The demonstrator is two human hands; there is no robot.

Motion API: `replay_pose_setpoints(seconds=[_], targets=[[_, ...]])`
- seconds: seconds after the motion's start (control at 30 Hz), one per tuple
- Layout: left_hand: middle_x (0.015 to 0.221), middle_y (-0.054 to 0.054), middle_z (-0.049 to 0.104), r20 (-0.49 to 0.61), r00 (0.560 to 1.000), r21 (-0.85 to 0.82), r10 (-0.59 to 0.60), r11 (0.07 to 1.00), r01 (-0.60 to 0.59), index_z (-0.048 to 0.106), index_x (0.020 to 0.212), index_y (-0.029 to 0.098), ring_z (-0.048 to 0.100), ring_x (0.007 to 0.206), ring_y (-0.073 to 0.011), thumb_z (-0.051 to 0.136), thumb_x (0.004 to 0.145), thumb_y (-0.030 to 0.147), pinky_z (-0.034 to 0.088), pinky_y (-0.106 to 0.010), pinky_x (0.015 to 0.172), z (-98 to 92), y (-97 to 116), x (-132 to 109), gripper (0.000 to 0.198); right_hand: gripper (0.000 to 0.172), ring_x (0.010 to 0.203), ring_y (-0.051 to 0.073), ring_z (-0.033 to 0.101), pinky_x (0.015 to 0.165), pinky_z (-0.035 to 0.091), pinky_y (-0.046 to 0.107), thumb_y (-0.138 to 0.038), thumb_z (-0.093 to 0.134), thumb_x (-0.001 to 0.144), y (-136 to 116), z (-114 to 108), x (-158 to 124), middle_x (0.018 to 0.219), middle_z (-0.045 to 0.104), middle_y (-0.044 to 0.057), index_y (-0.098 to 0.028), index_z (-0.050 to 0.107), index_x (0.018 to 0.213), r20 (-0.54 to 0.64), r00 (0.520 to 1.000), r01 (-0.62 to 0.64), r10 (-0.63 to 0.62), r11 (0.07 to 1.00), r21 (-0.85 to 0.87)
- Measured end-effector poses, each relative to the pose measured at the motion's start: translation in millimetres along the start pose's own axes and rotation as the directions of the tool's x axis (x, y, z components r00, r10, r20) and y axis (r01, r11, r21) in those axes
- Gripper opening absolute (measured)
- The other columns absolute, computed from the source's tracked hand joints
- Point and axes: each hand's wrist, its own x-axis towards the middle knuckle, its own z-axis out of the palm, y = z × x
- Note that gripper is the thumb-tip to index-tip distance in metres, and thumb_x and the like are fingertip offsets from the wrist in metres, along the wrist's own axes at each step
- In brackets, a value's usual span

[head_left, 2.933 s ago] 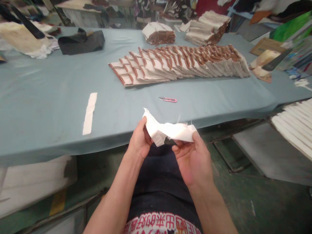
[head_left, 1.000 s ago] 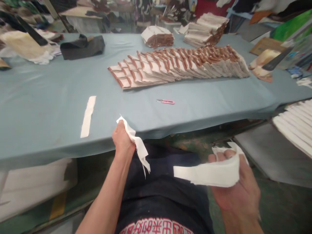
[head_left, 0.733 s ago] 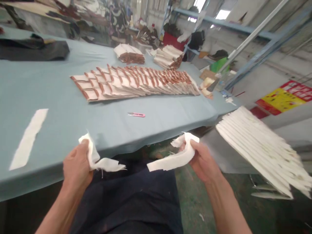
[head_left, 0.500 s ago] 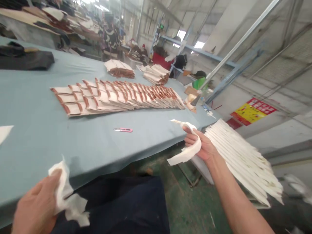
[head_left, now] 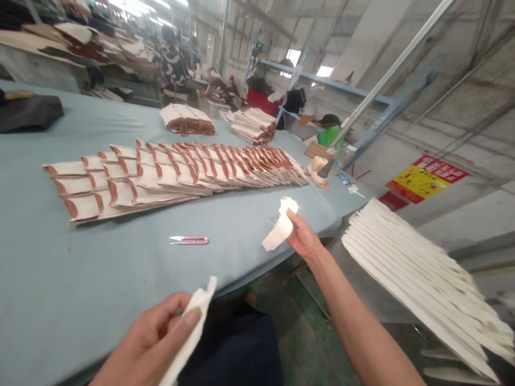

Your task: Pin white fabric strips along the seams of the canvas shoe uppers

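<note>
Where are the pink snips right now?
In the head view, the pink snips lie on the blue-grey table, left of picture centre, between the brown-edged fabric row and the left hand.

The blue-grey bench (head_left: 120,268) bears pink snips (head_left: 195,240) left of centre, a fanned row of panels (head_left: 174,172) above them, two stacks (head_left: 187,115) upper centre, dark cloth (head_left: 32,113) upper left.

From here I see a white strip (head_left: 196,328) pinched in the left hand (head_left: 151,338), a white cloth (head_left: 280,230) gripped in the right hand (head_left: 301,235), and pink scissors (head_left: 184,239) lying on the table (head_left: 116,284).
</note>
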Motion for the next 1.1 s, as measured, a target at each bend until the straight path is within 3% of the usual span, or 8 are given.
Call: replay_pose_setpoints(seconds=[0.07,0.13,0.23,0.33,0.5,0.67,0.83,1.1], targets=[[0.056,0.006,0.044,0.263,0.965,0.16,0.01,0.986,-0.054,0.071,0.098,0.024,0.043,0.05,-0.0145,0.059,0.09,0.061,0.034,-0.023,0.048,12.3,26.6,16.4,0.04,0.02,0.069,0.019,0.076,0.072,0.067,0.032,-0.031,0.083,0.08,6.4,0.5,-0.5,0.077,0.08,-0.001,-0.021,0.073,0.094,-0.009,1.0,0.011,-0.01,1.0,0.023],[0.061,0.005,0.054,0.368,0.928,0.309,0.058,0.934,-0.181,0.071,0.115,0.028,0.051,0.056,-0.017,0.059,0.092,0.05,0.035,-0.025,0.052,24.8,48.9,27.8,0.035,0.021,0.077,0.019,0.078,0.075,0.067,0.031,-0.032,0.082,0.081,5.4,-0.3,-0.1,0.084,0.081,0.0,-0.022,0.073,0.098,-0.023,0.999,0.038,-0.037,0.999,0.039],[0.064,0.003,0.065,0.46,0.877,0.414,0.137,0.841,-0.349,0.069,0.125,0.033,0.061,0.06,-0.021,0.056,0.094,0.045,0.038,-0.027,0.055,44.1,70.7,36.2,0.036,0.023,0.087,0.018,0.078,0.079,0.066,0.027,-0.037,0.08,0.083,3.2,-2.4,4.5,0.091,0.082,0.0,-0.023,0.073,0.1,-0.038,0.996,0.085,-0.084,0.996,0.033],[0.067,0.001,0.07,0.447,0.872,0.522,0.198,0.734,-0.434,0.064,0.133,0.033,0.068,0.063,-0.024,0.056,0.095,0.041,0.041,-0.029,0.059,63.7,77.6,48.0,0.039,0.027,0.09,0.022,0.078,0.076,0.067,0.03,-0.04,0.082,0.08,13.4,-6.9,13.7,0.09,0.081,0.004,-0.02,0.072,0.097,-0.033,0.995,0.095,-0.095,0.995,-0.018],[0.086,-0.01,0.08,0.372,0.918,0.797,0.138,0.46,-0.392,0.046,0.153,0.019,0.078,0.087,-0.0337,0.052,0.102,0.035,0.048,-0.034,0.069,91.0,69.1,92.0,0.053,0.034,0.082,0.028,0.078,0.064,0.068,0.038,-0.04,0.087,0.072,38.2,-26.8,29.8,0.077,0.078,0.004,-0.021,0.066,0.09,-0.046,0.994,0.095,-0.102,0.987,-0.133],[0.1,-0.017,0.081,0.473,0.869,0.83,0.143,0.257,-0.494,0.034,0.161,0.013,0.078,0.095,-0.0368,0.044,0.107,0.035,0.054,-0.039,0.074,107.9,66.1,129.4,0.059,0.037,0.07,0.025,0.076,0.054,0.065,0.033,-0.043,0.089,0.07,41.5,-44.9,37.7,0.073,0.077,0.003,-0.021,0.065,0.087,-0.015,0.993,0.114,-0.121,0.965,-0.235],[0.1,-0.019,0.079,0.505,0.856,0.837,0.111,0.18,-0.517,0.052,0.148,0.013,0.078,0.095,-0.0379,0.043,0.107,0.032,0.055,-0.042,0.077,118.1,65.7,151.0,0.046,0.034,0.059,0.019,0.07,0.045,0.058,0.026,-0.042,0.088,0.073,43.0,-52.6,45.4,0.072,0.077,0.002,-0.02,0.065,0.084,-0.029,0.987,0.142,-0.158,0.944,-0.299],[0.096,-0.02,0.079,0.468,0.877,0.863,0.109,0.156,-0.48,0.048,0.15,0.013,0.078,0.089,-0.0372,0.036,0.109,0.032,0.055,-0.042,0.074,124.3,58.2,153.7,0.047,0.029,0.063,0.014,0.07,0.042,0.053,0.016,-0.029,0.088,0.073,38.4,-79.1,58.9,0.078,0.078,0.001,-0.019,0.07,0.093,-0.091,0.989,0.088,-0.12,0.951,-0.296]])
